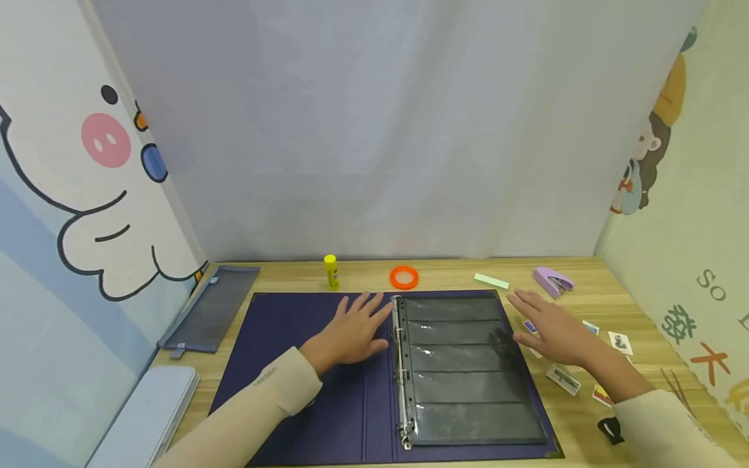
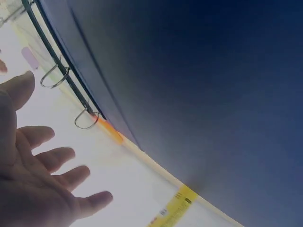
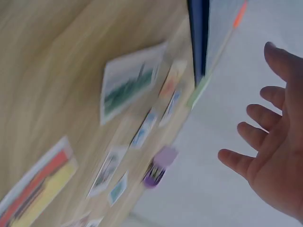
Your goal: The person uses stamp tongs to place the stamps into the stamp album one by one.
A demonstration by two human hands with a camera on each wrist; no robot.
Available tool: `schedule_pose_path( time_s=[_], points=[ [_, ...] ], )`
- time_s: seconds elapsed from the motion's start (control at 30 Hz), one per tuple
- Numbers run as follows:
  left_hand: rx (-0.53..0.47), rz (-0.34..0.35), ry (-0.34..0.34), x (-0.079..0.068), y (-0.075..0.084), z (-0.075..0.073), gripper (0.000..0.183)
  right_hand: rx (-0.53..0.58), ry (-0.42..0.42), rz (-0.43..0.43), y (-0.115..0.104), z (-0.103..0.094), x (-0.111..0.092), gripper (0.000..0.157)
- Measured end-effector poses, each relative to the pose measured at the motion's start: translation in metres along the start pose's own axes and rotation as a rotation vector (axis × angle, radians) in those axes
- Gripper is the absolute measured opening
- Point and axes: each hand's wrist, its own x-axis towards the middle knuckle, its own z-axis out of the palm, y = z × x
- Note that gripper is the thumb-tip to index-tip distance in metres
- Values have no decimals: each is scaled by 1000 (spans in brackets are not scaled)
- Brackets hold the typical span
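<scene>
A dark blue ring binder (image 1: 292, 403) lies spread flat on the table. Black pocket sheets (image 1: 468, 387) with clear strips sit on its metal rings (image 1: 401, 377), at the right side. Over the binder's left cover, near the rings, my left hand (image 1: 351, 331) hovers palm down, fingers spread and holding nothing. My right hand (image 1: 552, 331) is likewise spread and bare, raised above the table just past the binder's right edge. Several small stamp-like picture pieces lie around and below it, among them a green-and-white one (image 3: 130, 82) and a red-and-yellow one (image 3: 38, 189).
Behind the binder stand a yellow glue stick (image 1: 331, 273), an orange tape roll (image 1: 404, 286), a pale green strip (image 1: 491, 281) and a purple stapler (image 1: 549, 281). A grey mesh pouch (image 1: 213, 312) and pale box (image 1: 143, 409) lie left. Tweezers (image 1: 679, 393) and a black item (image 1: 611, 429) lie right.
</scene>
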Motion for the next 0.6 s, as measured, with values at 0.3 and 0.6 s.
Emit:
schedule_pose_path(
  time_s=[0.3, 0.6],
  points=[
    [25, 38, -101, 57, 16, -9, 60, 35, -42, 261, 63, -18, -71, 59],
    [123, 19, -136, 78, 18, -4, 52, -87, -102, 432, 98, -22, -137, 54]
  ],
)
